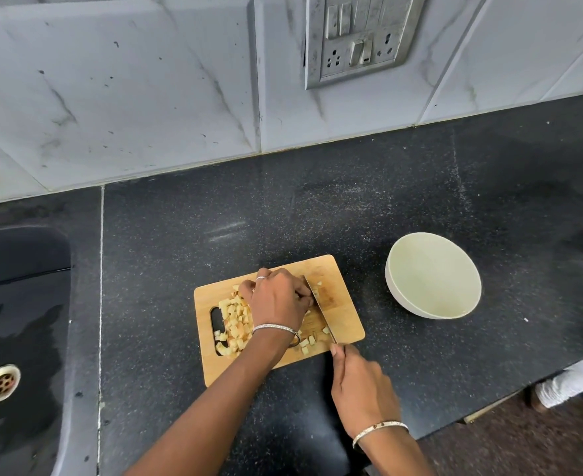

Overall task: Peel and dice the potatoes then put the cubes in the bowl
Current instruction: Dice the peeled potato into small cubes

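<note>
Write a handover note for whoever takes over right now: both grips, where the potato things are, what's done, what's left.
Left grip: on the cutting board, fingers curled down beside the blade; what is under them is hidden.
Right grip: holds the knife by its handle, blade across the board.
Potato cubes: piled at the board's left end over the handle slot, a few loose near the front edge.
Bowl: right of the board, no cubes in it.
Done: much of the dicing.
Left: finish cutting, then move all cubes into the bowl.

Home kitchen, sink (19,304), tiled backsplash (146,97)
</note>
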Motion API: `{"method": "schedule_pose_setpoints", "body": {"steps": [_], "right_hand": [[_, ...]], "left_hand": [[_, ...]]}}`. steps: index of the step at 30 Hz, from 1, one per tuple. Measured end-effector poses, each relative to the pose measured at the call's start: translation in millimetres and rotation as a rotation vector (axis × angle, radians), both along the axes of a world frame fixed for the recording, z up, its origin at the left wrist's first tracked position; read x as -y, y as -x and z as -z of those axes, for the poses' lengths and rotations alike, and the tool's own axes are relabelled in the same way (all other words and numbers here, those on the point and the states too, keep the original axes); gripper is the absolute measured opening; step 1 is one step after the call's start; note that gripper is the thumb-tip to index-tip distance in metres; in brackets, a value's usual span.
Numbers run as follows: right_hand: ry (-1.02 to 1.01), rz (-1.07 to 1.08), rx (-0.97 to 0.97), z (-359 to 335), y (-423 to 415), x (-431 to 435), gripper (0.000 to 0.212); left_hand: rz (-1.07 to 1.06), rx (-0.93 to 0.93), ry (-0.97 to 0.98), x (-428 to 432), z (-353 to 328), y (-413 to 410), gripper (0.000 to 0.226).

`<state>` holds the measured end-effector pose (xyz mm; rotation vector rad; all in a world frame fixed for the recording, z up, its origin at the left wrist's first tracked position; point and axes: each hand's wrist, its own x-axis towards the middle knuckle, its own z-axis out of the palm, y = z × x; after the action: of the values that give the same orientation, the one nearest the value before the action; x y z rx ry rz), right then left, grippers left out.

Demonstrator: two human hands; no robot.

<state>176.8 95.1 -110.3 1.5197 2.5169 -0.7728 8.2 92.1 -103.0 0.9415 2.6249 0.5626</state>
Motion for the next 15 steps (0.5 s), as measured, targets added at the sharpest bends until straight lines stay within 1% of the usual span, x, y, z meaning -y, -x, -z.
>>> {"method": "schedule_pose_setpoints", "body": {"steps": [3, 6, 8, 9, 12, 13, 15], "right_hand": [[-0.006, -0.023, 0.014, -2.3, -1.5, -1.9, 0.05], [-0.064, -0.056, 0.083, -5.2, -2.1, -1.8, 0.048], [-0.085, -0.054, 0.08, -5.4, -6.9, -1.3, 0.046], [-0.057, -0.046, 0.04, -4.8, -9.8, -2.3, 0.046], [0.12, 0.017, -0.136, -2.0, -19.6, -12.0, 0.052], [0.148, 0.044, -0.182, -2.8, -21.4, -15.1, 0.054], [0.141, 0.082, -0.26, -7.3, -22.9, -22.3, 0.057]], "left_hand": [[-0.005, -0.01, 0.009, 0.1, 0.4, 0.3, 0.003], [-0.026, -0.033, 0.006, 1.2, -0.2, 0.8, 0.008], [-0.039, -0.029, 0.003, 1.8, -0.3, 1.1, 0.009], [-0.047, -0.031, -0.005, 2.5, -0.8, 2.0, 0.009], [-0.034, -0.039, -0.045, 3.9, -0.6, 6.2, 0.009], [-0.018, -0.029, -0.056, 4.8, 0.1, 7.8, 0.009], [0.008, 0.007, -0.087, 5.9, 0.2, 9.3, 0.006]]}}
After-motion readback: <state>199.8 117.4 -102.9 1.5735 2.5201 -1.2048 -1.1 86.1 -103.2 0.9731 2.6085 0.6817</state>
